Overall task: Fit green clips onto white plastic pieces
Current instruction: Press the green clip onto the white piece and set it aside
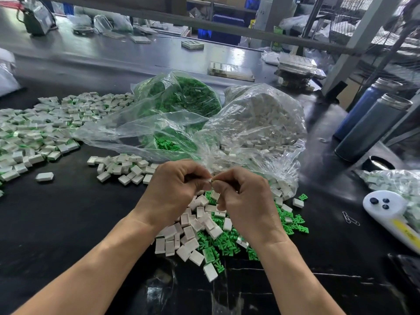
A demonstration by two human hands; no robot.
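Hands [212, 192] together, fingertips pinching one white piece [209, 179] above loose pile [204, 233].

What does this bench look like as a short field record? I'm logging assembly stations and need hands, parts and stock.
left hand: fingers curled, pinching a small white piece at its tips
right hand: fingers curled, meeting the left hand at that piece
loose parts below hands: mixed white pieces and green clips
finished pile: far left on the table
stock: bag of green clips, bag of white pieces
clip in hands: cannot tell
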